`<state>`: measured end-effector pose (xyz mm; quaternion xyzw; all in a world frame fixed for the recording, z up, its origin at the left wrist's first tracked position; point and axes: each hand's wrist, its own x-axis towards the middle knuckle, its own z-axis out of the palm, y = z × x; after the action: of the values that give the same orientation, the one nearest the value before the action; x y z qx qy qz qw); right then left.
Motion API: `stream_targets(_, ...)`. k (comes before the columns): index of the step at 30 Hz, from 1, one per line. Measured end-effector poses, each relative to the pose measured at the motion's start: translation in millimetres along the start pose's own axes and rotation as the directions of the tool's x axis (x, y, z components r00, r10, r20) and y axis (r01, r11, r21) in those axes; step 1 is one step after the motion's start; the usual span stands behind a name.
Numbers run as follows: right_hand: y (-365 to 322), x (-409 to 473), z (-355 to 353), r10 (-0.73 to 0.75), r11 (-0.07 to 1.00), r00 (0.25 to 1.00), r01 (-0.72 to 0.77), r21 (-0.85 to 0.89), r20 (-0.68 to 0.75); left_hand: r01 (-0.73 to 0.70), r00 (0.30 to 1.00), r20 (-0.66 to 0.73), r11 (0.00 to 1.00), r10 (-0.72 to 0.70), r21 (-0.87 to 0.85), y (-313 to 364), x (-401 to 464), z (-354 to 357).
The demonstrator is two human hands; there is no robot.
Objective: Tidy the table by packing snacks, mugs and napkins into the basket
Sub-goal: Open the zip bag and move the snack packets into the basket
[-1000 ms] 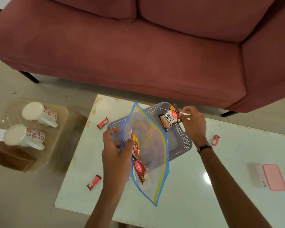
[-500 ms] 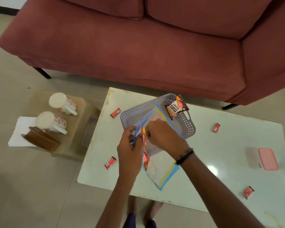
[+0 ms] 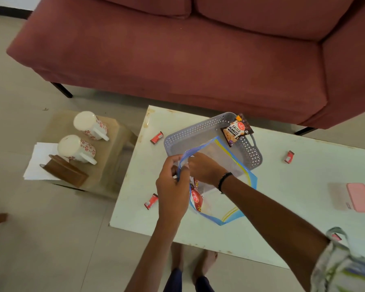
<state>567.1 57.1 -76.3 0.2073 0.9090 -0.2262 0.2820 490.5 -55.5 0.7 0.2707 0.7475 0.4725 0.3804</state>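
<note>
- The grey basket (image 3: 211, 131) stands on the white table (image 3: 303, 186), at the side near the sofa (image 3: 177, 55); I use this basket as the landmark.
- A packet of salted peanuts (image 3: 238, 130) leans on the far right corner of the basket, partly over its rim.
- A clear zip bag (image 3: 223, 180) with blue and yellow edges is held over the near side of the basket, and it hangs toward the near table edge.
- Inside the bag, in its lower left part, there is a red snack packet (image 3: 196, 199).
- The left hand (image 3: 173, 186) is just in front of the basket, with the fingers closed on the blue top edge of the bag.
- The right hand (image 3: 202, 167) is beside it, the fingers pinched together on the same edge; a dark band is on this wrist.
- Small red sweets lie on the table: one left of the basket (image 3: 156, 138), one near the front left (image 3: 151, 201), one to the right (image 3: 289, 157).
- A pink box (image 3: 358, 197) lies far right of the basket.
- Two white mugs with red flowers (image 3: 91, 125) (image 3: 76, 149) lie on their sides on a low stool (image 3: 114, 148), left of the basket.
- Next to them there are a wooden holder (image 3: 65, 172) and white napkins (image 3: 36, 163).
</note>
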Motion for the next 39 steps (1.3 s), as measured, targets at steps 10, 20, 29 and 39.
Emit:
stream_targets(10, -6, -86, -55, 0.189, 0.969, 0.891, -0.238, -0.071, -0.414, -0.030, 0.999, -0.015, 0.999, 0.030, -0.036, 5, 8, 15)
stream_targets(20, 12, -178, -89, 0.464, 0.844, 0.606, -0.081, 0.530, -0.646, 0.008, 0.996, -0.082, 0.995, -0.016, -0.096, 20, 23, 44)
stream_targets(29, 78, -225, -99, 0.692, 0.722, 0.179, -0.146, 0.677, -0.699, -0.038, 0.982, -0.189, 0.993, 0.016, -0.113, 38, 44, 64)
stream_targets(39, 164, -105, 17, 0.888, 0.422, 0.358, -0.381, 0.823, -0.289, 0.011, 0.984, -0.177, 0.995, -0.029, -0.101, 16, 46, 82)
